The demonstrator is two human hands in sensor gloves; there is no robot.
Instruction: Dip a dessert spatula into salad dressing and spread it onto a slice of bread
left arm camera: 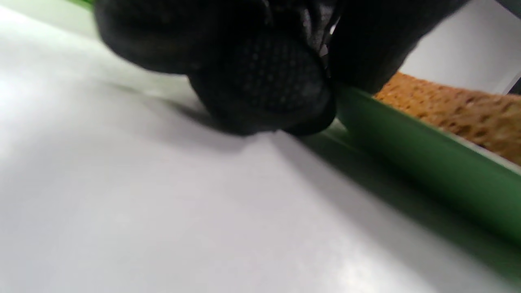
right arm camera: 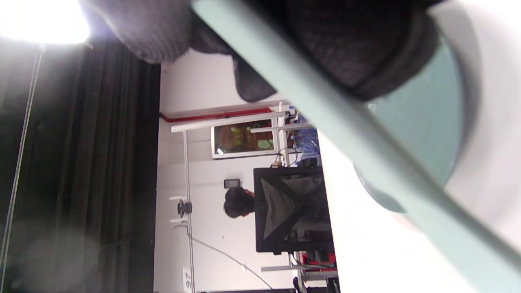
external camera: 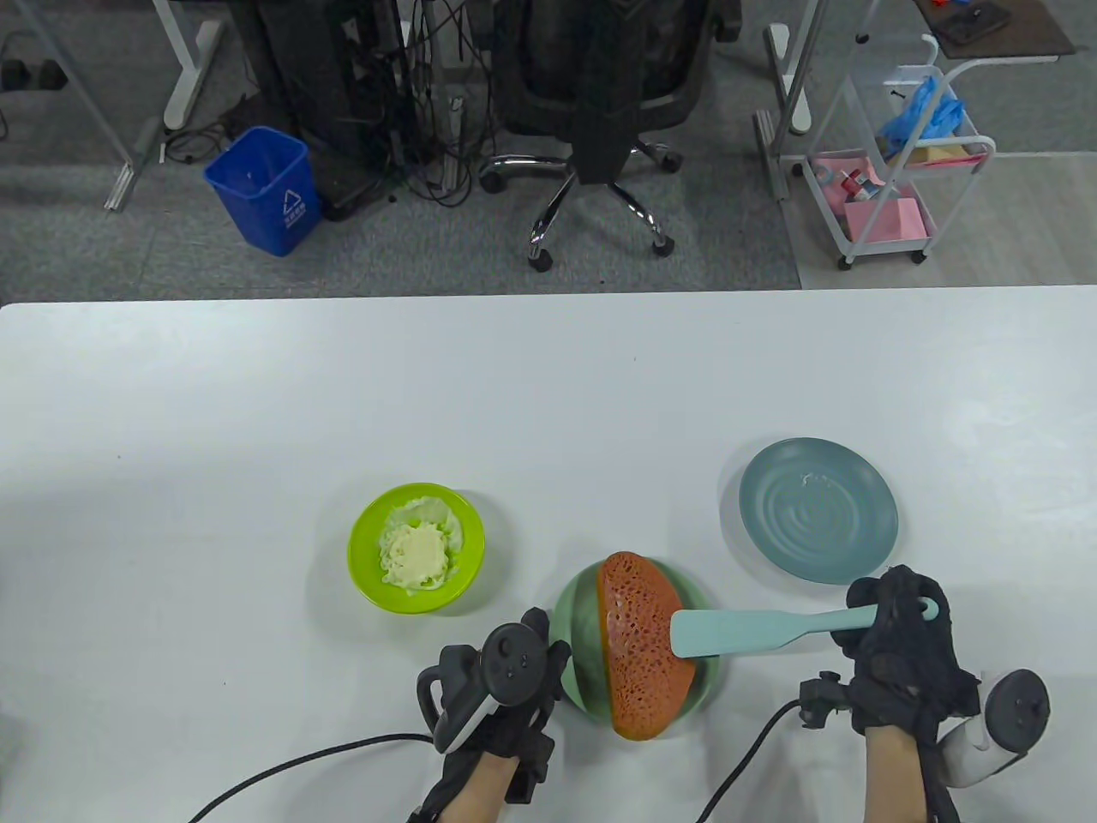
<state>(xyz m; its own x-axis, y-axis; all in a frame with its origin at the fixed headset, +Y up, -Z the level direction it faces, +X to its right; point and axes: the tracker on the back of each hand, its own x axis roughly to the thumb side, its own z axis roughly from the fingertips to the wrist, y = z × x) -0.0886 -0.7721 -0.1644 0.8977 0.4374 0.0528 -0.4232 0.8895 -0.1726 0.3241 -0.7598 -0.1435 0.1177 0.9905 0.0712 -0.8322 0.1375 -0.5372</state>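
Observation:
A brown porous bread slice (external camera: 641, 647) lies on a green plate (external camera: 576, 613) near the table's front edge. My right hand (external camera: 900, 639) grips the handle of a teal dessert spatula (external camera: 746, 632), whose flat blade lies over the bread's right side. My left hand (external camera: 506, 677) rests at the plate's left rim; in the left wrist view its fingers (left arm camera: 264, 81) touch the green rim (left arm camera: 427, 162), with bread (left arm camera: 460, 110) behind. A lime bowl (external camera: 416, 548) of pale salad dressing (external camera: 416, 555) stands to the left. The spatula handle (right arm camera: 346, 134) crosses the right wrist view.
An empty blue-grey plate (external camera: 818, 509) stands right of the bread, behind my right hand; it also shows in the right wrist view (right arm camera: 423, 134). The white table (external camera: 343, 403) stretches wide. Beyond its far edge are a blue bin (external camera: 264, 189), an office chair (external camera: 600, 129) and a cart (external camera: 891, 180).

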